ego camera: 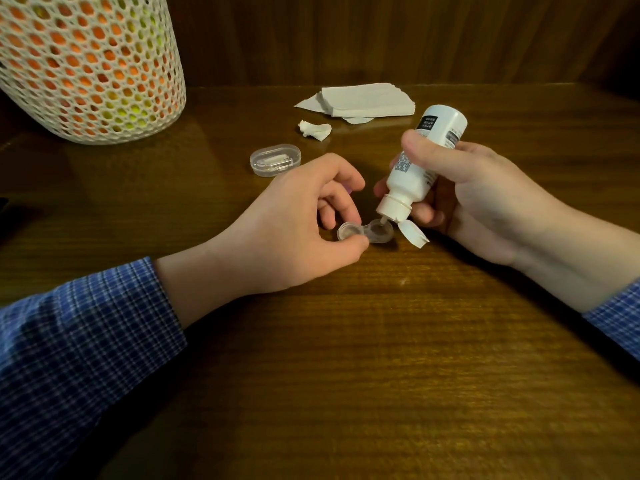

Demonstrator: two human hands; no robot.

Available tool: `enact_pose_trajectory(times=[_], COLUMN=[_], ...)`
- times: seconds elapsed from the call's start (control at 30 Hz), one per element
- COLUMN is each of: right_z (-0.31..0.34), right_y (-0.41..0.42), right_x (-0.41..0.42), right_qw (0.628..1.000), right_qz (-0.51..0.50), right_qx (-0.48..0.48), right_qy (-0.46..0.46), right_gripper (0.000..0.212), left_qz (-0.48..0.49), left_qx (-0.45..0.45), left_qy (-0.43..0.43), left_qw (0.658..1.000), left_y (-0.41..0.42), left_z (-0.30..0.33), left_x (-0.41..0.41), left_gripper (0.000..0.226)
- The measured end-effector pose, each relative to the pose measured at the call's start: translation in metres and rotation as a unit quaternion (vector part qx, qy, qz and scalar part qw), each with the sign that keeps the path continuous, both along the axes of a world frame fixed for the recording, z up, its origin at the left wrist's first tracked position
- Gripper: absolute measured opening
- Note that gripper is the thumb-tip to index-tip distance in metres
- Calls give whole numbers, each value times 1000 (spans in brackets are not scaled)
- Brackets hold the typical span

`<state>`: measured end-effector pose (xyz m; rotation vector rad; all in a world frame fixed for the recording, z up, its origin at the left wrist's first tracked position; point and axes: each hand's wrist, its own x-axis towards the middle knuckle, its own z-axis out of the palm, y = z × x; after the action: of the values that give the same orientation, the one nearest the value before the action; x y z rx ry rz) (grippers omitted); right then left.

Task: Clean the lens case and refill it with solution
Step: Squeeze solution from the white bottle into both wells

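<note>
The clear lens case (366,233) lies on the wooden table (346,358) with both wells uncapped. My left hand (298,223) pinches its left well between thumb and fingers. My right hand (478,199) grips a white solution bottle (420,166), tipped nozzle-down. The nozzle tip sits just over the right well. The bottle's flip cap (414,234) hangs open beside the case. Something small and purple shows under my left fingers; I cannot tell what it is.
A clear oval plastic box (275,160) lies behind my left hand. A crumpled tissue (314,129) and a stack of white napkins (363,100) sit further back. A white mesh basket (90,64) holding orange and green balls stands at the far left.
</note>
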<state>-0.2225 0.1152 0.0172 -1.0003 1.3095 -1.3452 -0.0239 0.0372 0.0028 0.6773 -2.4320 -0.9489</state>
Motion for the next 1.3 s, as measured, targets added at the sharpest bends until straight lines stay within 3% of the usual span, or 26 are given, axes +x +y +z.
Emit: enact_pose_trajectory(times=[0.83, 1.1, 1.3], right_z=[0, 4, 6], right_y=[0, -5, -3], right_x=[0, -6, -4], right_qw=[1000, 992, 995], right_qz=[-14, -42, -38], right_qx=[17, 62, 58], right_qy=[-15, -100, -74], right_gripper=[34, 54, 50], left_qz=[8, 17, 8], left_qx=[15, 29, 19], left_qy=[-3, 19, 10], left_qw=[1000, 999, 1000], left_y=[0, -1, -1], left_z=[1, 0, 0], left_x=[-1, 0, -1], left_gripper=[54, 52, 55])
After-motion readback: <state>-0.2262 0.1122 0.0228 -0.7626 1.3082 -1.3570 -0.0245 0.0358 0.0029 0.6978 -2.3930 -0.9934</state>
